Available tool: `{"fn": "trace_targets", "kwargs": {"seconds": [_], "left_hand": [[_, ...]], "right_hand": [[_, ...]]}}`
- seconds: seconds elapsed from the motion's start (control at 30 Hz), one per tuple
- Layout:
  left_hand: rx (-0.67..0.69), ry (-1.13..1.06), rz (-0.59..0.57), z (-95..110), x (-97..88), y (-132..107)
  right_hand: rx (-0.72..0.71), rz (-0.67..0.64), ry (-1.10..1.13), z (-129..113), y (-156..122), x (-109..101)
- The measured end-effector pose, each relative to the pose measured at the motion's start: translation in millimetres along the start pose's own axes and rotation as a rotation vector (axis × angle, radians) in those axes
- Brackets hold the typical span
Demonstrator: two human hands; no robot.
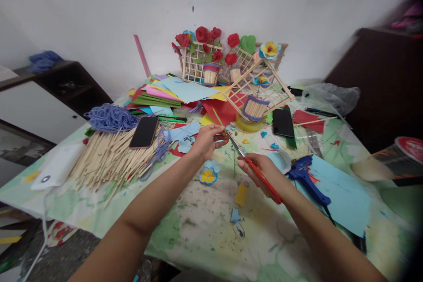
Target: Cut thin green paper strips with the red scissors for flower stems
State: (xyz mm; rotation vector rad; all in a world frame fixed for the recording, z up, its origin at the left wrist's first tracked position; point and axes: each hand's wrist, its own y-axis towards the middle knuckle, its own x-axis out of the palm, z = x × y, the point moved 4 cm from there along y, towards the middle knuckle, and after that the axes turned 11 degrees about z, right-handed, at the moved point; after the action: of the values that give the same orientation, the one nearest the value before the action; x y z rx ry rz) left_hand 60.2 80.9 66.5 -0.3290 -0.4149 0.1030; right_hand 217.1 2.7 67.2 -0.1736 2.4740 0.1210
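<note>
My left hand [207,140] pinches the lower end of a thin green strip [217,117] that slants up and to the left. My right hand [261,168] is closed round the red handles of a pair of scissors [254,167]. The metal blades point up-left and their tip sits right beside my left fingertips. Both hands hover over the paint-stained table [205,224]. A small blue and yellow paper flower [208,176] lies just below my left hand.
A pile of wooden sticks [109,154] with a black phone [144,132] and blue yarn [109,117] lies left. Coloured paper sheets [172,92], stick lattices with paper flowers [201,61] stand at the back. A blue glue gun [306,176], light blue sheet [343,198] and second phone [283,122] are right.
</note>
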Motion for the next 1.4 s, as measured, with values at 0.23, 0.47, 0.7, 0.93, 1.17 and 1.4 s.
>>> {"fn": "trace_targets", "kwargs": {"seconds": [0.23, 0.47, 0.7, 0.93, 1.17, 1.4], "left_hand": [[-0.006, -0.01, 0.001, 0.3, 0.2, -1.0], [0.016, -0.026, -0.001, 2.2, -3.6, 4.9], [0.018, -0.023, -0.001, 2.2, -4.8, 5.5], [0.027, -0.014, 0.0, 2.7, -2.8, 2.8], [0.011, -0.008, 0.0, 3.1, 0.3, -1.8], [-0.004, -0.008, 0.006, 1.7, 1.0, -2.1]], "right_hand": [[0.09, -0.025, 0.071, 5.5, 0.4, 3.8], [0.077, -0.029, 0.08, 3.9, 1.0, 4.7], [0.069, -0.041, 0.079, 2.5, -0.2, 3.0], [0.019, -0.018, 0.027, 2.7, 1.2, 2.6], [0.044, -0.036, 0.063, 1.7, -0.8, 2.3], [0.053, -0.03, 0.07, 2.6, -0.1, 2.9]]}}
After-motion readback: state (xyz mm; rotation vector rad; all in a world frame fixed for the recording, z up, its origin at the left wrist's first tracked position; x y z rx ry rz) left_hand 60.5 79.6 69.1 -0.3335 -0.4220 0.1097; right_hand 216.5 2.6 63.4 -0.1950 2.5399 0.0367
